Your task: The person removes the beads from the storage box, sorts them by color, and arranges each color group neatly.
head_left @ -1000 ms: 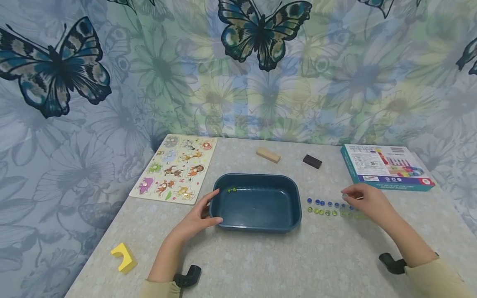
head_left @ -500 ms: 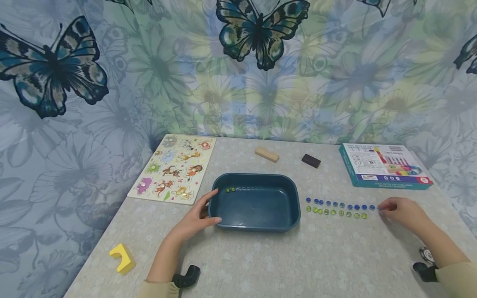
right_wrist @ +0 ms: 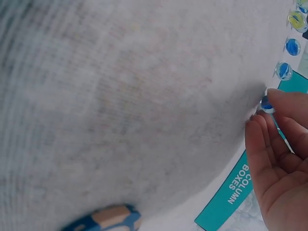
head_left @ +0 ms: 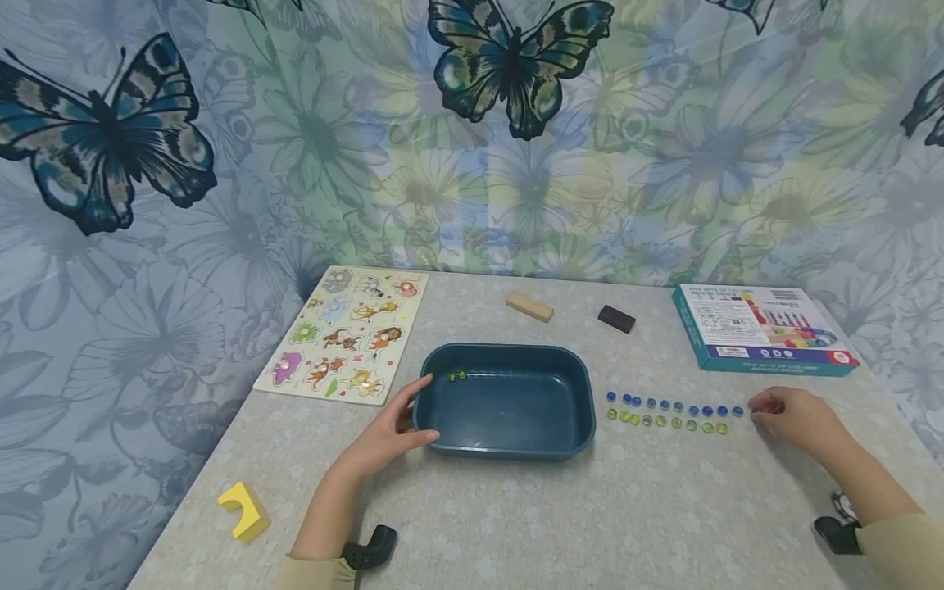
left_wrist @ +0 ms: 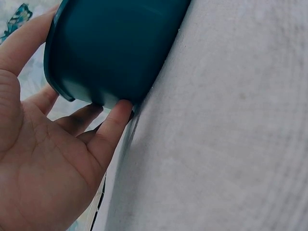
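Note:
My left hand (head_left: pixel 387 422) holds the left end of a dark teal plastic basin (head_left: pixel 509 450), thumb and fingers spread along its wall; in the left wrist view the fingertips touch the basin wall (left_wrist: pixel 110 53). Two green marbles (head_left: pixel 457 377) lie inside, near the back left. At the right, a row of blue marbles (head_left: pixel 679 406) runs behind a row of yellow-green marbles (head_left: pixel 661 421). My right hand (head_left: pixel 792 418) is at the right end of the blue row. In the right wrist view, its thumb and fingers pinch a clear marble with a blue swirl (right_wrist: pixel 267 104).
An animal puzzle board (head_left: pixel 347 336) lies back left, and a yellow arch block (head_left: pixel 246 512) front left. Behind the basin are a tan wooden block (head_left: pixel 529 306) and a black block (head_left: pixel 616 319). A teal-edged box (head_left: pixel 763 332) lies back right. A round patterned object (head_left: pixel 844 506) sits beneath the right forearm.
My right hand has moved right, from above the rows to the far end of the blue row, where it now stays with the marble. My left hand has kept still on the basin.

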`<state>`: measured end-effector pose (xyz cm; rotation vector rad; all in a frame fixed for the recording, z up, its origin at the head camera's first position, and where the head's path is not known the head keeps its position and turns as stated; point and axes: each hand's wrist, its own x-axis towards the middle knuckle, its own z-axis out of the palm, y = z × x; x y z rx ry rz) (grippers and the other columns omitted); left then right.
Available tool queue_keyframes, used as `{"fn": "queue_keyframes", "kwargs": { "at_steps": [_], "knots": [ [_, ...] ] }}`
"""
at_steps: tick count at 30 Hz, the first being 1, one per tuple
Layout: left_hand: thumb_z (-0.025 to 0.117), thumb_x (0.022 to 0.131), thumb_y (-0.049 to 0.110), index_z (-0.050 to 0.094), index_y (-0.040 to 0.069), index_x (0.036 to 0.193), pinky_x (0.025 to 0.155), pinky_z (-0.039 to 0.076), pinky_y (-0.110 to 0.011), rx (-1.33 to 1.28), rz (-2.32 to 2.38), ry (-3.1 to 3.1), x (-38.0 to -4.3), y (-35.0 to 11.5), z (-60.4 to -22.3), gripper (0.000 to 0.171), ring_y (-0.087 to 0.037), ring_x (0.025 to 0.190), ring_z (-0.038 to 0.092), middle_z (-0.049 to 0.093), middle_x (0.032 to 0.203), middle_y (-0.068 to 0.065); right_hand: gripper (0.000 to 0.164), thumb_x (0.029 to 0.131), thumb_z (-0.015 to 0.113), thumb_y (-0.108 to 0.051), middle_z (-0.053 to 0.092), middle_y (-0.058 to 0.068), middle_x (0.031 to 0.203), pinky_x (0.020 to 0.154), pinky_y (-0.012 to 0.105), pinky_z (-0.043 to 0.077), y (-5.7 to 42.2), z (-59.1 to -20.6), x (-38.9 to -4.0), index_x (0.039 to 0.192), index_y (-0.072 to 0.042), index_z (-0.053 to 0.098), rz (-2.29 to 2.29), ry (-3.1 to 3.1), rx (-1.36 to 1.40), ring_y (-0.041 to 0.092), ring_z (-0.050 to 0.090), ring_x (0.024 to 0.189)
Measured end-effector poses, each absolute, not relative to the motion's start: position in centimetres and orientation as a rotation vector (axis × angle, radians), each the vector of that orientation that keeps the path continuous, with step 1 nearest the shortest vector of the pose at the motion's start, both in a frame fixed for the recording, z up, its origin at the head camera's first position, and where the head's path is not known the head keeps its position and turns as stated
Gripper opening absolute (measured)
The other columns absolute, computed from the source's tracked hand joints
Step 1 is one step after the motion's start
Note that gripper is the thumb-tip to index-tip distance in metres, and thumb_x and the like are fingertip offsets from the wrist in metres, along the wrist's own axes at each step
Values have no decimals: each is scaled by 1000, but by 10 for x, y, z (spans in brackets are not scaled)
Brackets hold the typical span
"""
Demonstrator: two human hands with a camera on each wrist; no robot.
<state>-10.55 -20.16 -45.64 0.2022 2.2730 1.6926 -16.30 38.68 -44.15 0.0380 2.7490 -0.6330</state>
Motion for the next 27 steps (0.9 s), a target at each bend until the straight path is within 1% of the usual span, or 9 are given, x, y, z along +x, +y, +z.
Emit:
{"fn": "queue_keyframes", "kwargs": {
  "at_steps": [4, 7, 8, 11, 15, 17, 21, 24, 27],
  "knots": [
    [70, 84, 17, 25, 29, 147, 104, 29, -54, 198, 1681, 2279, -105, -201, -452, 79, -43, 136, 21, 10, 155, -9, 37, 83, 66, -14, 62, 17, 91, 71, 45, 50, 387, -437, -163, 109, 11, 58, -650, 2730, 16, 27, 56, 81],
    [70, 84, 17, 25, 29, 147, 104, 29, -54, 189, 1679, 2283, -105, -201, -453, 79, -43, 136, 22, 10, 155, -10, 40, 83, 66, -13, 62, 19, 94, 72, 46, 50, 388, -434, -163, 112, 11, 57, -654, 2717, 0, 30, 57, 84],
    [71, 83, 17, 25, 31, 147, 104, 29, -54, 186, 1681, 2287, -106, -202, -456, 79, -42, 136, 22, 10, 155, -8, 40, 83, 66, -14, 62, 20, 95, 72, 46, 50, 388, -434, -163, 113, 11, 57, -656, 2713, -6, 30, 57, 84],
    [71, 83, 19, 26, 33, 146, 104, 29, -54, 192, 1679, 2294, -105, -201, -456, 79, -42, 136, 21, 10, 155, -8, 43, 83, 66, -15, 61, 23, 98, 73, 47, 50, 388, -430, -162, 115, 11, 56, -667, 2692, -40, 33, 57, 88],
    [71, 83, 19, 26, 34, 146, 104, 29, -54, 186, 1678, 2288, -105, -201, -456, 79, -41, 136, 21, 10, 155, -7, 47, 85, 66, -19, 58, 30, 106, 74, 49, 51, 388, -417, -163, 117, 13, 53, -673, 2671, -111, 41, 57, 94],
    [70, 84, 18, 25, 33, 146, 104, 29, -54, 184, 1679, 2284, -105, -201, -456, 79, -40, 137, 21, 10, 155, -7, 48, 85, 66, -20, 58, 31, 107, 73, 49, 51, 387, -410, -165, 117, 14, 53, -664, 2672, -150, 43, 56, 95],
    [70, 84, 18, 25, 33, 147, 105, 27, -54, 192, 1683, 2280, -105, -201, -456, 78, -41, 137, 20, 9, 155, -7, 45, 86, 66, -19, 61, 26, 103, 73, 48, 52, 377, -395, -169, 115, 13, 55, -667, 2694, -260, 38, 58, 92],
    [70, 84, 18, 26, 34, 146, 105, 26, -54, 193, 1685, 2280, -106, -201, -455, 78, -41, 137, 20, 9, 155, -8, 46, 87, 65, -27, 63, 18, 101, 72, 46, 51, 362, -382, -172, 116, 9, 57, -638, 2693, -309, 32, 58, 91],
    [70, 84, 18, 26, 35, 146, 105, 26, -54, 195, 1692, 2274, -105, -201, -454, 77, -41, 137, 20, 9, 155, -8, 51, 88, 63, -36, 63, 14, 101, 72, 46, 51, 339, -370, -175, 117, 5, 58, -601, 2700, -313, 33, 58, 93]
  ]
}}
